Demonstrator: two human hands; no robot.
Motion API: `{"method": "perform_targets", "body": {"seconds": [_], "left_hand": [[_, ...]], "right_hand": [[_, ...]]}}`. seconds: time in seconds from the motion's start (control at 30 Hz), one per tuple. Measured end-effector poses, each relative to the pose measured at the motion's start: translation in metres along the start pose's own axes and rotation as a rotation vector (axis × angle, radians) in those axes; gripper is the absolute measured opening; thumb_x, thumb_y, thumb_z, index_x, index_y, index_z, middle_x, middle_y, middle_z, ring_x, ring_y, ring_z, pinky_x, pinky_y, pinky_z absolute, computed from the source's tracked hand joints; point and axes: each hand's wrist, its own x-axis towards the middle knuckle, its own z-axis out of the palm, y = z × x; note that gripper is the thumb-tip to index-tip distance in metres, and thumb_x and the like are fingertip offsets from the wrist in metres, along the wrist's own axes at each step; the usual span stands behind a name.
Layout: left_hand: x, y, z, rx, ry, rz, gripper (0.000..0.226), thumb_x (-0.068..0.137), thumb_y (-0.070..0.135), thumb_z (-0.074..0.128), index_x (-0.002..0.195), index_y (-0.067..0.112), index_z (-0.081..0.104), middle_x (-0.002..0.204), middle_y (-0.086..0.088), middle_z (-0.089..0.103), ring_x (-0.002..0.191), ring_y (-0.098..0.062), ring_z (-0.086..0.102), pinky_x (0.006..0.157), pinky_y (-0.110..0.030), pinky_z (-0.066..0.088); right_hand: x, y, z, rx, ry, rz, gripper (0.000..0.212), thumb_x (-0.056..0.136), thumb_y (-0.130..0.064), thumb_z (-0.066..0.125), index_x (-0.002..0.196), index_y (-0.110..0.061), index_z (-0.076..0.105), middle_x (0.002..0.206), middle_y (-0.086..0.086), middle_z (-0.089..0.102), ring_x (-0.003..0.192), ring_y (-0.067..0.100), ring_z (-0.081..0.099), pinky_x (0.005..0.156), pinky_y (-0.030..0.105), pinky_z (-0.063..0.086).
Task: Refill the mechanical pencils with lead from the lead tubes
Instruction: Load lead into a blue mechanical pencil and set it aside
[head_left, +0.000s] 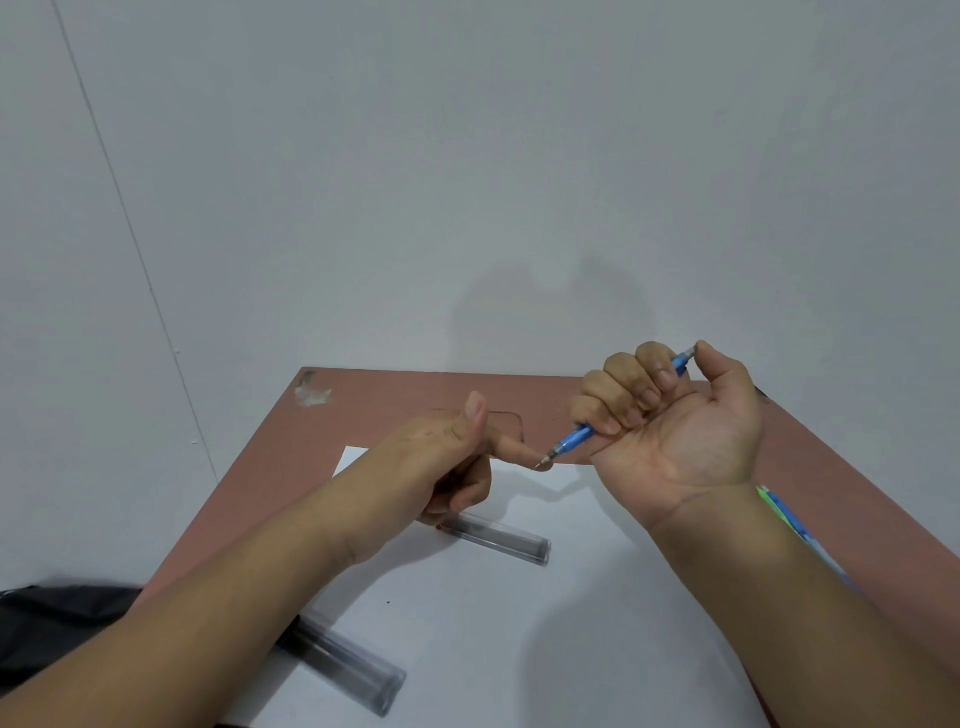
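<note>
One blue pencil (574, 439) we grip in right hand (670, 415), left fingers (519, 451) curled, forefinger pressing its tip; other pencils (784, 514) probably wait

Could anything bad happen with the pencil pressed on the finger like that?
Maybe. The right hand grips the blue pencil with its thumb on the top button, and the tip touches the left hand's index finger, so the point could poke the skin, or a thin lead could snap. The lead tube lies just under the left hand and could get knocked and roll across the white paper.
</note>
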Motion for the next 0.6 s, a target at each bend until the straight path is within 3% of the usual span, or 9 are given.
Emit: {"method": "perform_targets", "body": {"seconds": [0.13,0.27,0.37,0.5,0.6], "left_hand": [[0.0001,-0.0007,-0.0002,-0.008,0.005,0.009,0.074,0.090,0.076,0.025,0.113,0.030,0.077,0.061,0.002,0.037,0.056,-0.020,0.025,0.054,-0.032,0.026],[-0.0002,-0.0003,-0.0010,-0.010,-0.001,0.005,0.074,0.090,0.076,0.025,0.112,0.029,0.077,0.061,0.000,0.036,0.056,-0.020,0.024,0.056,-0.034,0.025],[-0.0004,0.0002,-0.0005,0.013,-0.001,0.003,0.074,0.090,0.077,0.024,0.113,0.031,0.077,0.062,-0.003,0.034,0.058,-0.023,0.023,0.054,-0.027,0.029],[-0.0008,-0.0011,-0.0008,0.007,-0.002,0.006,0.072,0.091,0.076,0.025,0.113,0.031,0.077,0.062,0.000,0.035,0.058,-0.023,0.023,0.056,-0.032,0.028],[-0.0008,-0.0030,-0.0016,0.034,0.008,0.006,0.072,0.090,0.078,0.026,0.113,0.032,0.077,0.061,0.001,0.036,0.059,-0.023,0.025,0.054,-0.026,0.029]], "right_hand": [[0.0005,-0.0002,-0.0005,0.002,0.006,0.009,0.040,0.092,-0.043,0.038,0.063,-0.017,0.034,0.059,-0.003,0.027,0.049,0.015,0.025,0.047,0.029,0.030],[0.0002,-0.0013,0.0004,-0.010,-0.016,0.001,0.031,0.084,-0.037,0.041,0.063,-0.017,0.032,0.058,-0.003,0.027,0.049,0.015,0.025,0.047,0.030,0.030],[0.0001,-0.0011,0.0008,-0.007,-0.018,0.004,0.036,0.089,-0.040,0.040,0.063,-0.017,0.034,0.059,-0.003,0.027,0.049,0.015,0.025,0.047,0.029,0.031],[-0.0003,-0.0002,0.0009,-0.006,-0.015,0.019,0.044,0.096,-0.046,0.036,0.063,-0.017,0.034,0.060,-0.003,0.026,0.050,0.015,0.024,0.048,0.029,0.030],[-0.0014,-0.0011,0.0024,-0.043,-0.037,0.026,0.045,0.095,-0.048,0.036,0.064,-0.016,0.034,0.061,-0.002,0.026,0.050,0.015,0.024,0.049,0.030,0.029]]}}
